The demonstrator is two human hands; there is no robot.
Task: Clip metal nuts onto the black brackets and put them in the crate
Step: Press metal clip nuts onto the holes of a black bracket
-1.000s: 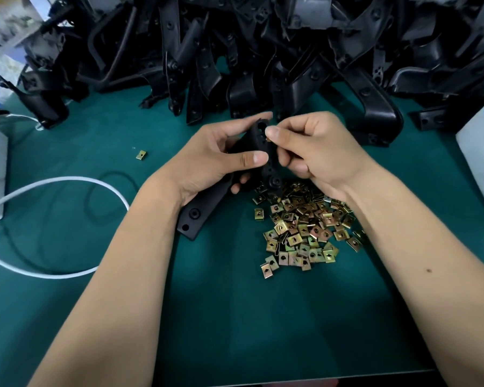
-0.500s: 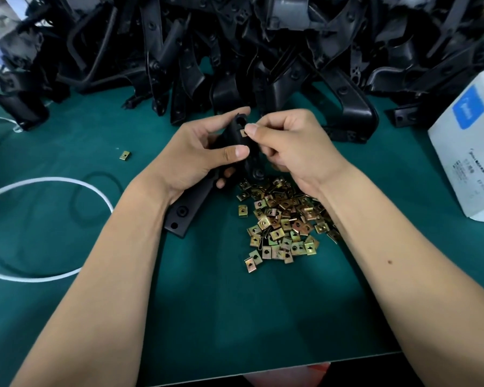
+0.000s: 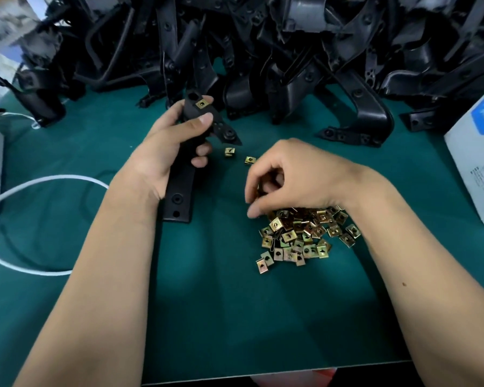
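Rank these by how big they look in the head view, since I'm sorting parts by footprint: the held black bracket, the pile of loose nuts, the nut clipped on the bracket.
1. Pile of loose nuts, partly hidden by the right hand, looks close to
2. the black bracket gripped by the left hand; unsure which is bigger.
3. Clipped nut, smallest.

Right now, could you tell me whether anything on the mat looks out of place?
Two metal nuts lie loose on the green mat, apart from the main nut pile, just beyond the right hand. Otherwise nothing stands out.
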